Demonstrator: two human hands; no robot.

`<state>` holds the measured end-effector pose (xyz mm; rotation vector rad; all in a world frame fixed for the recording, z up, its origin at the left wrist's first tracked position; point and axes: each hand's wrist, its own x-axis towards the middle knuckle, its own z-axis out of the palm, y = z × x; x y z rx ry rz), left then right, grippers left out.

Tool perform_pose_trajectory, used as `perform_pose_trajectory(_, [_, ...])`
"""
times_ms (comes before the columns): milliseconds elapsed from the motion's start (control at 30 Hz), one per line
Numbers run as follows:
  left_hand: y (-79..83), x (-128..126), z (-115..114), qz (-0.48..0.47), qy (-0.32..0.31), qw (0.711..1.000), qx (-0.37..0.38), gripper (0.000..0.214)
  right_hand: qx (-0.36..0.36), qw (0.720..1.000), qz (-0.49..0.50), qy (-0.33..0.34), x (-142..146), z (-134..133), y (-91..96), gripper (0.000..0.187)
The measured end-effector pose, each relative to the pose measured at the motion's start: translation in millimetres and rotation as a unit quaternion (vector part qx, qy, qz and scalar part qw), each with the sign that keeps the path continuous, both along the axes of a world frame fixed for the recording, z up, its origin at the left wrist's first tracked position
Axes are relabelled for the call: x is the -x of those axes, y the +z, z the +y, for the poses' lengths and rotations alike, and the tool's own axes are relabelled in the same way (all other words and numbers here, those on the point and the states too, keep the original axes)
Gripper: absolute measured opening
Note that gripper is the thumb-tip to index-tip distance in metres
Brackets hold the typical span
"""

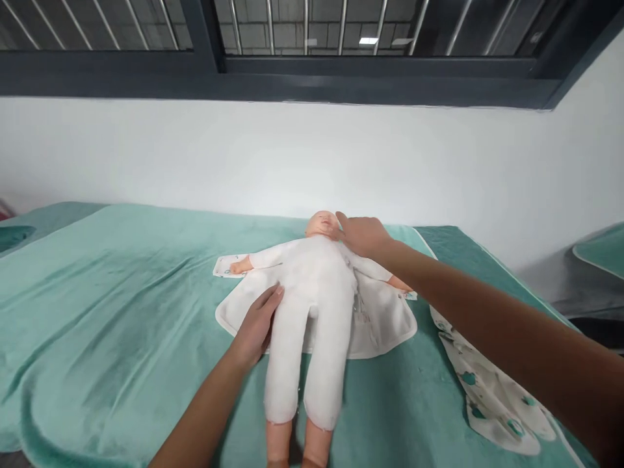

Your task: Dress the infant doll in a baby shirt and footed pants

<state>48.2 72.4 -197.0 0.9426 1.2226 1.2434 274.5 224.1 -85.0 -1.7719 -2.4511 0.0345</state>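
Observation:
A baby doll [319, 279] lies on its back in a white one-piece, its head [322, 223] toward the wall and its bare feet toward me. Its arms stretch out to both sides. Beneath it a white garment [385, 318] is spread flat, with printed cuffs at the doll's hands. My left hand [258, 325] rests along the doll's hip at the left, fingers stretched out and partly hidden against its side. Up at the doll's cheek and neck, my right hand [363, 234] reaches in with its fingers apart; some fingertips are hidden.
A green velvety sheet [121, 312] covers the table. White cloth with green prints [507, 396] lies at the right, partly under my right forearm. Behind stands a white wall [273, 156] below a dark-framed barred window [341, 68]. Another green-covered surface [604, 250] shows at far right.

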Motion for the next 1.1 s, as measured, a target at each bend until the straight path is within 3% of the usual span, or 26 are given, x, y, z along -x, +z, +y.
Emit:
perform_pose_trajectory(67, [-1.6,0.2,-2.6,0.023,0.017,1.000,0.000,0.048,-0.072,0.996,-0.034,0.048,20.6,-6.3,6.2,0.047])
perform_pose_trajectory(133, [-2.3,-1.0,-3.9,0.070,0.043,0.996,-0.022,0.043,-0.101,0.987,-0.025,0.121,53.2,-11.4,3.3,0.037])
perform_pose_trajectory(233, [-4.6,-2.7,-4.9,0.129,0.058,0.989,-0.052,0.039,-0.039,0.974,-0.054,0.216,109.3,-10.7,-15.5,0.030])
perform_pose_trajectory(333, [-10.1,-1.3,-6.2,0.163,0.060,0.982,-0.073,0.036,0.040,0.963,-0.097,0.248,151.6,-1.1,-37.9,0.028])
perform_pose_trajectory(467, [-14.4,3.4,-3.6,0.246,0.067,0.960,-0.113,0.032,0.057,0.961,-0.103,0.250,167.2,10.2,-49.8,0.029])
perform_pose_trajectory(533, [-12.7,5.1,4.1,0.332,0.070,0.929,-0.146,0.030,0.049,0.962,-0.100,0.250,161.3,10.7,-45.5,0.026])
perform_pose_trajectory(667, [-8.4,8.2,35.4,0.548,0.076,0.812,-0.187,0.024,0.023,0.969,-0.077,0.234,141.3,4.1,-29.3,0.023])
perform_pose_trajectory(733, [-9.7,12.4,54.3,0.598,0.081,0.776,-0.181,0.021,0.021,0.973,-0.056,0.222,132.2,-0.1,-23.9,0.023])
perform_pose_trajectory(800, [-13.2,20.0,70.4,0.586,0.085,0.790,-0.156,0.015,0.030,0.976,-0.044,0.213,124.6,-3.8,-22.1,0.022])
perform_pose_trajectory(900, [-19.0,36.2,84.7,0.452,0.125,0.876,-0.113,0.013,0.028,0.977,-0.037,0.206,116.6,-8.0,-23.7,0.024])
perform_pose_trajectory(1000, [-21.8,49.6,88.0,0.338,0.172,0.920,-0.095,0.018,0.007,0.977,-0.030,0.213,112.8,-10.4,-26.2,0.038])
perform_pose_trajectory(1100, [-20.5,54.5,85.6,0.184,0.169,0.964,-0.090,0.022,0.009,0.974,-0.040,0.222,112.7,-11.4,-27.6,0.052])
